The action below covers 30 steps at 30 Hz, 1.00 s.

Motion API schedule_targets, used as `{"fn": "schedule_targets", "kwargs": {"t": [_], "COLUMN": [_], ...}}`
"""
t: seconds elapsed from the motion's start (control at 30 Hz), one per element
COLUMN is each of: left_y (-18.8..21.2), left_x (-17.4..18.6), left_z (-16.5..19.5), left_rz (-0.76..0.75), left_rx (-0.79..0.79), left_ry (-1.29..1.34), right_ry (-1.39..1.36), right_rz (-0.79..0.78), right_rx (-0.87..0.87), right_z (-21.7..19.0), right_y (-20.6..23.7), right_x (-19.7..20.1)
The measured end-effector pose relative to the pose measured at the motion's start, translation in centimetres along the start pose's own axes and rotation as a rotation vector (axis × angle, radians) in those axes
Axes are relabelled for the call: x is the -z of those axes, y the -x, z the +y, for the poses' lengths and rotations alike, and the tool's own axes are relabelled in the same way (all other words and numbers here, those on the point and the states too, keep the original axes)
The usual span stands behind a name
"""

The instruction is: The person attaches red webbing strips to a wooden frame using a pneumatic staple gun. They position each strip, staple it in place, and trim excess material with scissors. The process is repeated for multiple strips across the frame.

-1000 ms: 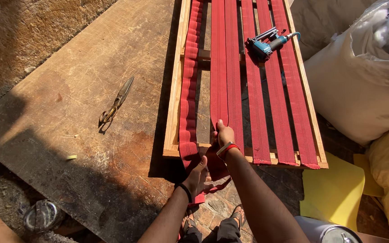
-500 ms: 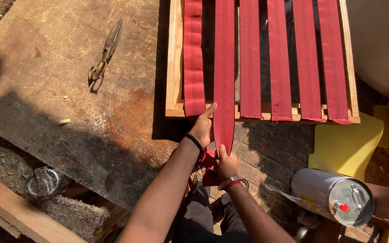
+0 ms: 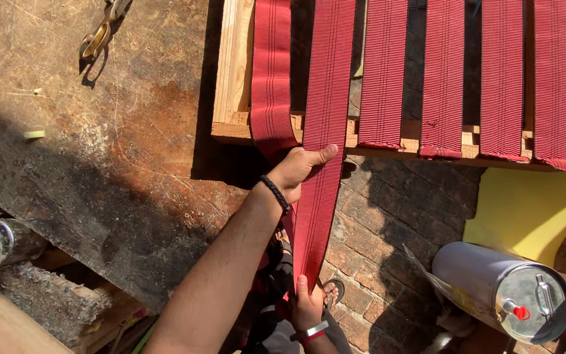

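Fingers of the left hand and right hand are clamped on the red webbing strap below the wooden frame.

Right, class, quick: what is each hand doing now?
Left hand: closed on the red webbing strap near the wooden frame.
Right hand: gripping the strap's lower end.

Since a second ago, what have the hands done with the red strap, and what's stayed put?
The right hand has drawn back toward the body, pulling the loose red strap taut off the frame. The left hand, a second ago below the frame's edge, now presses the strap just below that edge. The stapled straps stayed flat on the frame and the scissors lie unmoved on the board.
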<state>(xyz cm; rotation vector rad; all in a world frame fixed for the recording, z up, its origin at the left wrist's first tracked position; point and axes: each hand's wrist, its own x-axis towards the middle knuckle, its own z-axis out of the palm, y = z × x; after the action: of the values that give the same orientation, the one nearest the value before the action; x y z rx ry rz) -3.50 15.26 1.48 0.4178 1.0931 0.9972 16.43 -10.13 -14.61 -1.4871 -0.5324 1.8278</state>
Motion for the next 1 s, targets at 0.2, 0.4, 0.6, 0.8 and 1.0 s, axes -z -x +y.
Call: {"fn": "schedule_targets", "kwargs": {"t": [0.2,0.4,0.6,0.8,1.0], "left_y": [-1.6,-2.1,-3.1,0.0,-2.5], "left_x": [-1.5,-1.4,-2.9,-2.7,0.0], "left_z": [-1.8,-2.8,-6.1,-18.3,-23.4], "left_rz": [0.035,0.1,0.408,0.56,0.371], "left_rx": [-0.075,-0.168,-0.331,-0.331,-0.413], "left_ry": [0.064,0.049,-0.043,-0.312,-0.233], "right_ry": [0.247,0.157,0.263,0.177,0.289], "right_rz": [-0.246,-0.412,-0.215,-0.298,-0.15], "right_rx": [-0.064,0.245,-0.007,0.003,0.17], "right_z": [-9.2,-25.0,-32.8,-33.4,-30.2], "right_y": [-9.0,-11.2,-11.3,-11.6,-13.2], "right_x": [-1.9,-5.9,-13.2,-13.6,-13.3]}}
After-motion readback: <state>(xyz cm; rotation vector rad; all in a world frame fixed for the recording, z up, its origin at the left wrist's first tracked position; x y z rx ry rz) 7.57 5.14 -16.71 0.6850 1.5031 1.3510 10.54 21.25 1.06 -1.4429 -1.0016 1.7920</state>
